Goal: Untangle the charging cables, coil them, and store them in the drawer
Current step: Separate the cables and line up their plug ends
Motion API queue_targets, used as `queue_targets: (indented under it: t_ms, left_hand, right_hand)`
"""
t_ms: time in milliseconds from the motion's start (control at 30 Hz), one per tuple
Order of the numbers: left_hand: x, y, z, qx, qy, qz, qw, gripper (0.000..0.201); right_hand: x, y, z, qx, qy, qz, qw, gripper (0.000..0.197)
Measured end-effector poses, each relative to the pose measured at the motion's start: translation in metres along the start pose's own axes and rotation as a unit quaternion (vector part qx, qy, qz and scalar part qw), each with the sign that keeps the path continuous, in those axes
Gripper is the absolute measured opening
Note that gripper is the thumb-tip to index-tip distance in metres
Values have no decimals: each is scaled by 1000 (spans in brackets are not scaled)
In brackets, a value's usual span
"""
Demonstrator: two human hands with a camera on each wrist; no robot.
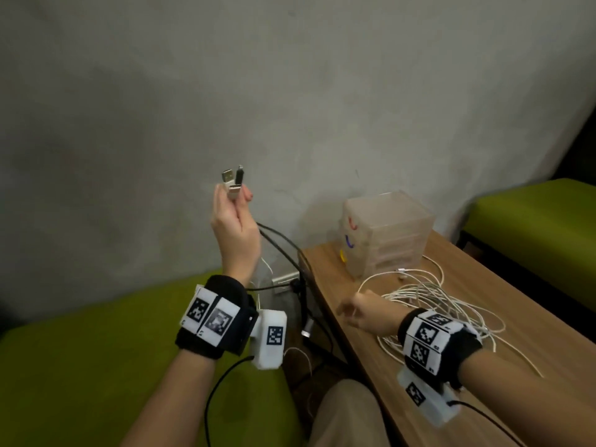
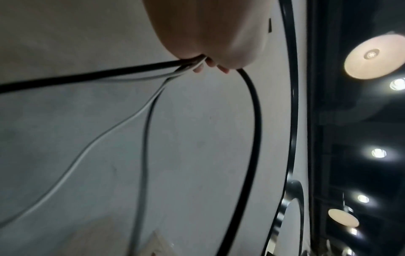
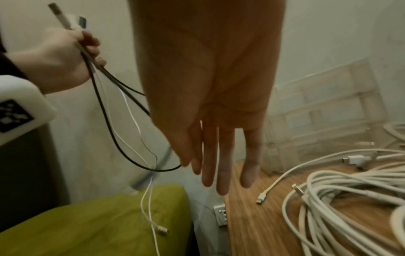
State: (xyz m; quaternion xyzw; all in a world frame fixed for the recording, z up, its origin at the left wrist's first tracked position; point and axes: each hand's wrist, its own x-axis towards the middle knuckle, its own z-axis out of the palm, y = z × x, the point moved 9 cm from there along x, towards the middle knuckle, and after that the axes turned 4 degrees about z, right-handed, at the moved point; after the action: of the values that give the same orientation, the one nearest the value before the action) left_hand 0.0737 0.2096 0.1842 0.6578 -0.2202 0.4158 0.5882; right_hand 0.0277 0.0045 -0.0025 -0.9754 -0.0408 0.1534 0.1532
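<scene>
White and black cables hang limp and light from the left hand, which pinches their plug ends together, held up left of the wooden table. The right hand, fingers straight and spread, hovers beside the tangled white heap near the clear drawer unit; these slack cords look best gripped at their stiff plugs.

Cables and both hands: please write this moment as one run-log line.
left hand: holds black and white cables by plugs, raised | right hand: open, empty | white cable pile: tangled on table | drawer unit: closed
</scene>
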Motion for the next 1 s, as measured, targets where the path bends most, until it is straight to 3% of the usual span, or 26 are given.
queue_targets:
  t_ms: [100,267,400,500,633,667,733,833,900,1000]
  left_hand:
    - [-7,4,23,-18,-96,0,995,23]
    - [-56,5,68,-91,-212,-46,972,21]
    - [-96,-4,102,-193,-255,-169,932,17]
    - [-101,-1,109,-200,-242,-184,931,18]
    - [-74,3,98,-191,-189,-155,951,21]
    - [-71,3,97,-202,-184,-158,949,21]
    - [-73,4,101,-221,-198,-169,940,22]
    - [-90,2,111,-214,-238,-186,929,20]
    - [-98,4,118,-213,-254,-190,924,19]
    - [-103,4,125,-249,-260,-215,908,21]
  right_hand:
    - [1,-10,-14,61,55,-42,996,32]
    - [-20,-33,-59,211,209,-155,942,59]
    - [-31,-44,-65,216,256,-194,922,40]
    - [-28,-43,-52,251,240,-172,922,28]
    - [-14,-47,-1,158,109,-151,970,22]
    - [-13,-44,-1,167,108,-142,970,32]
    - [-17,-36,-25,236,179,-129,947,49]
    - [-27,-37,-58,273,283,-157,906,43]
    - [-27,-39,-57,263,276,-153,912,30]
    - [-24,-31,-44,243,225,-127,935,32]
